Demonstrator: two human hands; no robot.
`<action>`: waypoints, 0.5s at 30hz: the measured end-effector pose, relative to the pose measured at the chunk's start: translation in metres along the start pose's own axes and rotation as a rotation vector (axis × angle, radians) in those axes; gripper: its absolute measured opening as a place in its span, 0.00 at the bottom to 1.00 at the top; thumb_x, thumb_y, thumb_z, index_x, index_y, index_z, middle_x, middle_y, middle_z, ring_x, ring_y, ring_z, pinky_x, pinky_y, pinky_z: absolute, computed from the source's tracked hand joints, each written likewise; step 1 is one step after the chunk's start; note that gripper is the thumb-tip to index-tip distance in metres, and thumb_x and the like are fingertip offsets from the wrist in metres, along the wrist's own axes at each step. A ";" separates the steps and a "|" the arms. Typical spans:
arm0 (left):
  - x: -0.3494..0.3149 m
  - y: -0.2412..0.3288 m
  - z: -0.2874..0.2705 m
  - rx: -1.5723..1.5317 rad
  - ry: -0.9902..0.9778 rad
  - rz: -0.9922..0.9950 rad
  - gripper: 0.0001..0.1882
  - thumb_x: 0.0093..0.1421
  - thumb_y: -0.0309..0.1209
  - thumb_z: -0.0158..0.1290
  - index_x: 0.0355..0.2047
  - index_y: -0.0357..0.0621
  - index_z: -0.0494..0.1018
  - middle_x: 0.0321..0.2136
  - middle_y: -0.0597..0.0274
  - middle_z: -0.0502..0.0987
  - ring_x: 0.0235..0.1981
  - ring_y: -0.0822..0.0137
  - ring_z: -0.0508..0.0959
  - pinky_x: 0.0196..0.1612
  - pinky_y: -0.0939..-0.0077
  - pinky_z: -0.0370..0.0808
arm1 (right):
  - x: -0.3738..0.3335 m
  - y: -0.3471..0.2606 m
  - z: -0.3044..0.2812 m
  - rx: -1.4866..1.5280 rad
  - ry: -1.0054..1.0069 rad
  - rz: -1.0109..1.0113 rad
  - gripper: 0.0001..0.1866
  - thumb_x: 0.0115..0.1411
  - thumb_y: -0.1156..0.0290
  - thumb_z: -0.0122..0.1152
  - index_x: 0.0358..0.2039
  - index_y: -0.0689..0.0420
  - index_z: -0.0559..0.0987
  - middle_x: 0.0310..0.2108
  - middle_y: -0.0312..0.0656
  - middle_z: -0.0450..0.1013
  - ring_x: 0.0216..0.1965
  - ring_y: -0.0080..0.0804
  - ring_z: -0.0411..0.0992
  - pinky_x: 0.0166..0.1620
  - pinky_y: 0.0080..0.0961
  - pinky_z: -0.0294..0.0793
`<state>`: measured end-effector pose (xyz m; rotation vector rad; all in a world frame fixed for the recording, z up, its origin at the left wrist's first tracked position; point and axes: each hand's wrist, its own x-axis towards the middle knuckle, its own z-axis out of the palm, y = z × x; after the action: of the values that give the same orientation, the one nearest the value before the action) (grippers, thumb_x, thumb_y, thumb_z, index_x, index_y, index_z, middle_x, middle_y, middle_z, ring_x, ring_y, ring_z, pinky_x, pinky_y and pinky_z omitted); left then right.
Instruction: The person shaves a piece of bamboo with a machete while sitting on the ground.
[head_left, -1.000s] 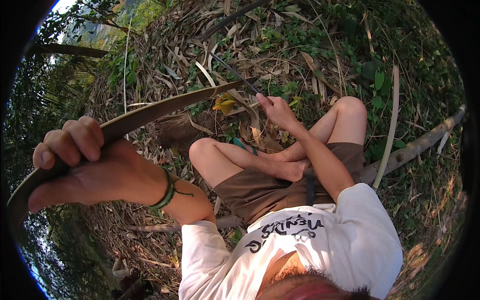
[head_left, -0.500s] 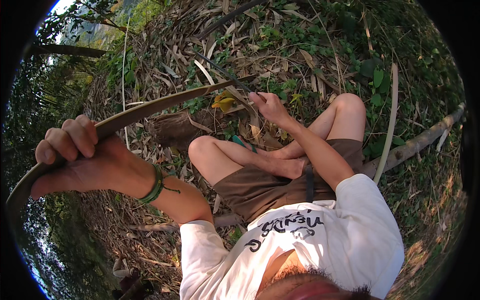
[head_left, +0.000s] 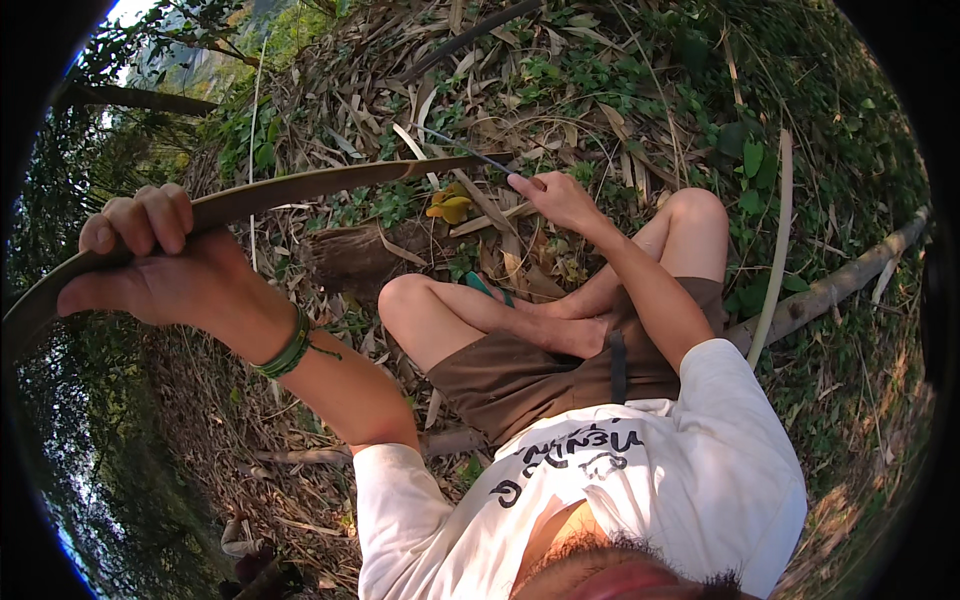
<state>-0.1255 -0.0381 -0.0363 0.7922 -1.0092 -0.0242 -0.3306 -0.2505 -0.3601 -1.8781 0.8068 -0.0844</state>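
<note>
My left hand (head_left: 165, 255) is raised at the left, fingers over a long, flat, curved brown strip of wood or bamboo (head_left: 300, 190) and thumb beneath it. The strip runs past the left rim of the view, and its far end narrows near my right hand. A thin dark rod-like tool (head_left: 470, 152) is in my closed right hand (head_left: 558, 200). This tool slants away to the upper left and crosses the strip near its narrow tip. Whether the two touch, I cannot tell. The tool's handle is hidden in my fist.
I sit cross-legged on leaf litter. Before my knee lie a short log (head_left: 345, 260) and a yellow leaf-like thing (head_left: 450, 205). A pale strip (head_left: 775, 250) leans across a pole (head_left: 850, 275) at the right. A thin pale stick (head_left: 255, 150) stands at the left.
My left hand has shifted slightly up, and the strip lies at a flatter angle. My right hand has moved a little right, drawing the rod-like tool along with it.
</note>
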 end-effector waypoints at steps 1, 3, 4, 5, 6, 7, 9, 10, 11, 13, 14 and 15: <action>0.005 -0.003 0.001 -0.013 0.004 -0.008 0.32 0.58 0.70 0.43 0.27 0.53 0.69 0.16 0.74 0.58 0.13 0.76 0.56 0.18 0.79 0.52 | -0.005 0.000 -0.012 -0.042 0.011 0.020 0.41 0.61 0.31 0.49 0.22 0.63 0.79 0.18 0.51 0.74 0.26 0.49 0.76 0.35 0.42 0.72; 0.009 -0.010 0.000 0.031 0.056 -0.009 0.32 0.59 0.70 0.40 0.28 0.53 0.67 0.17 0.73 0.58 0.15 0.75 0.56 0.19 0.79 0.54 | -0.014 0.012 -0.030 -0.133 0.015 0.066 0.41 0.61 0.31 0.49 0.21 0.63 0.78 0.18 0.51 0.74 0.25 0.49 0.75 0.34 0.41 0.72; 0.012 -0.014 0.002 0.079 0.098 0.003 0.32 0.59 0.71 0.39 0.28 0.53 0.67 0.17 0.72 0.58 0.15 0.74 0.56 0.20 0.79 0.54 | -0.014 0.018 -0.032 -0.095 0.022 0.111 0.40 0.61 0.31 0.49 0.19 0.62 0.76 0.16 0.49 0.72 0.24 0.47 0.74 0.34 0.43 0.72; 0.015 -0.018 0.004 0.127 0.140 0.015 0.33 0.60 0.71 0.38 0.28 0.54 0.66 0.17 0.72 0.58 0.16 0.73 0.56 0.21 0.79 0.55 | -0.014 0.023 -0.034 -0.050 0.045 0.123 0.39 0.62 0.32 0.49 0.18 0.61 0.74 0.15 0.46 0.70 0.22 0.44 0.73 0.31 0.41 0.71; 0.019 -0.022 0.007 0.159 0.194 0.027 0.33 0.61 0.70 0.36 0.28 0.52 0.65 0.18 0.71 0.58 0.16 0.73 0.56 0.21 0.78 0.55 | -0.016 0.028 -0.035 -0.005 0.069 0.134 0.39 0.63 0.33 0.50 0.18 0.61 0.73 0.14 0.44 0.69 0.20 0.40 0.72 0.29 0.40 0.70; 0.024 -0.024 0.009 0.200 0.244 0.037 0.33 0.63 0.70 0.34 0.28 0.51 0.65 0.18 0.70 0.58 0.17 0.72 0.56 0.22 0.77 0.56 | -0.020 0.023 -0.034 0.047 0.085 0.144 0.38 0.64 0.34 0.50 0.17 0.60 0.72 0.13 0.41 0.67 0.18 0.37 0.71 0.27 0.38 0.69; 0.034 -0.030 0.011 0.283 0.345 0.058 0.35 0.65 0.68 0.31 0.28 0.48 0.63 0.18 0.68 0.58 0.18 0.71 0.55 0.22 0.74 0.57 | -0.022 0.012 -0.033 0.306 0.076 0.114 0.35 0.66 0.38 0.51 0.17 0.57 0.70 0.12 0.36 0.64 0.15 0.29 0.66 0.22 0.32 0.64; 0.039 -0.034 0.016 0.326 0.368 0.092 0.35 0.69 0.65 0.29 0.27 0.45 0.62 0.18 0.66 0.59 0.17 0.70 0.55 0.23 0.74 0.58 | -0.023 0.005 -0.032 0.438 0.076 0.097 0.33 0.67 0.39 0.51 0.17 0.56 0.69 0.11 0.33 0.62 0.13 0.25 0.64 0.20 0.29 0.62; 0.041 -0.037 0.021 0.391 0.445 0.104 0.34 0.69 0.64 0.28 0.28 0.44 0.62 0.18 0.65 0.60 0.18 0.69 0.56 0.24 0.75 0.59 | -0.024 0.000 -0.030 0.485 0.084 0.102 0.32 0.67 0.39 0.51 0.19 0.56 0.69 0.12 0.31 0.61 0.13 0.22 0.62 0.19 0.25 0.61; 0.043 -0.044 0.034 0.519 0.603 0.130 0.34 0.71 0.62 0.25 0.29 0.43 0.61 0.19 0.62 0.61 0.18 0.68 0.57 0.26 0.76 0.60 | -0.028 -0.008 -0.026 0.576 0.099 0.109 0.29 0.67 0.40 0.51 0.24 0.54 0.69 0.13 0.27 0.60 0.12 0.16 0.58 0.18 0.18 0.59; 0.044 -0.044 0.039 0.484 0.694 0.101 0.35 0.71 0.62 0.23 0.28 0.44 0.61 0.19 0.61 0.63 0.18 0.67 0.59 0.25 0.76 0.63 | -0.031 -0.009 -0.026 0.575 0.104 0.118 0.29 0.68 0.40 0.51 0.24 0.54 0.69 0.13 0.27 0.60 0.12 0.16 0.58 0.18 0.18 0.59; 0.043 -0.043 0.041 0.395 0.695 0.101 0.35 0.70 0.63 0.23 0.28 0.44 0.62 0.18 0.62 0.62 0.17 0.68 0.59 0.24 0.77 0.63 | -0.033 -0.010 -0.026 0.574 0.108 0.127 0.29 0.68 0.40 0.51 0.24 0.54 0.69 0.13 0.27 0.60 0.12 0.16 0.58 0.18 0.18 0.60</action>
<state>-0.1189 -0.1087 -0.0185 1.0086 -0.3882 0.5197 -0.3616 -0.2498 -0.3302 -1.2875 0.8640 -0.3072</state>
